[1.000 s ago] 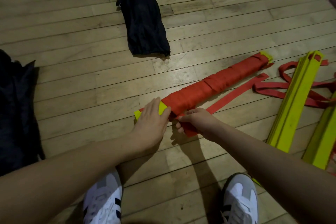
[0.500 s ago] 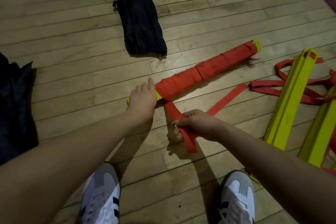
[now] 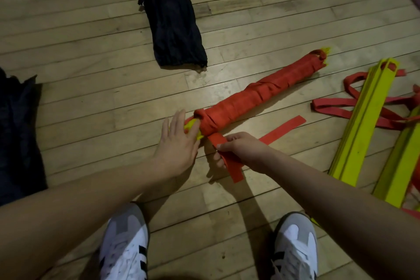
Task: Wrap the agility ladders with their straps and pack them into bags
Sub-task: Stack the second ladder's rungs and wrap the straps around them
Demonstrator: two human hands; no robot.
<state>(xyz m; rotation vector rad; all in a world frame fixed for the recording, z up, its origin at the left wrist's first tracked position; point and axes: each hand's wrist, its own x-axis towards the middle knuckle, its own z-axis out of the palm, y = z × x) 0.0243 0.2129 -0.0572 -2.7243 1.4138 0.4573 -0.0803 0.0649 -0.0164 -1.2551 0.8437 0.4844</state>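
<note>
- left hand (image 3: 178, 144): fingers straight, pressing flat on the bundle's (image 3: 256, 100) near yellow end, pinning it to the floor (image 3: 91, 102)
- right hand (image 3: 241, 151): just beside it, pinching the loose strap (image 3: 229, 161) where it comes off that same end
- bundle's long axis runs from the hands up and to the right; far end points at the unwrapped ladders (image 3: 363, 125)

You stand on a wooden plank floor (image 3: 91, 36). On it lies the red-wrapped ladder bundle (image 3: 256, 100), slanting. Beyond the bundle lies a long black bag (image 3: 170, 18); well to its left, a dark bag (image 3: 18, 134). To its right lie yellow ladder rungs (image 3: 361, 120) with loose red straps (image 3: 329, 107). Near the bundle's end stand your two white sneakers (image 3: 125, 248).
</note>
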